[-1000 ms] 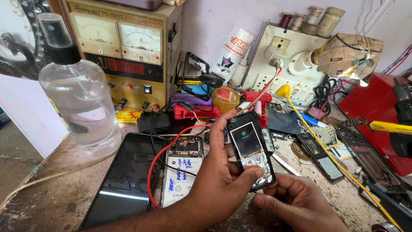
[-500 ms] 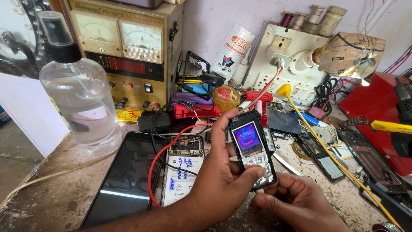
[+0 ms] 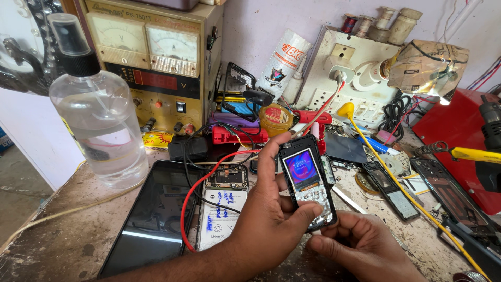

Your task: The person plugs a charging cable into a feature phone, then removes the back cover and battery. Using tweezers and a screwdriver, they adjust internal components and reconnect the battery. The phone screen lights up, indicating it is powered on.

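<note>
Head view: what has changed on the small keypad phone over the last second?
The small black keypad phone has lit up: its screen was dark, then showed colour, and now glows pink and blue. The left hand still grips it, thumb on the keypad; the right hand stays beneath. The clear plastic spray bottle has not moved.

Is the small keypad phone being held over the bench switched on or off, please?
On. The small keypad phone, gripped in the left hand with the right hand beneath it, has a lit, colourful screen showing digits.

Head camera looks down, close over the cluttered workbench (image 3: 47, 245)
</note>
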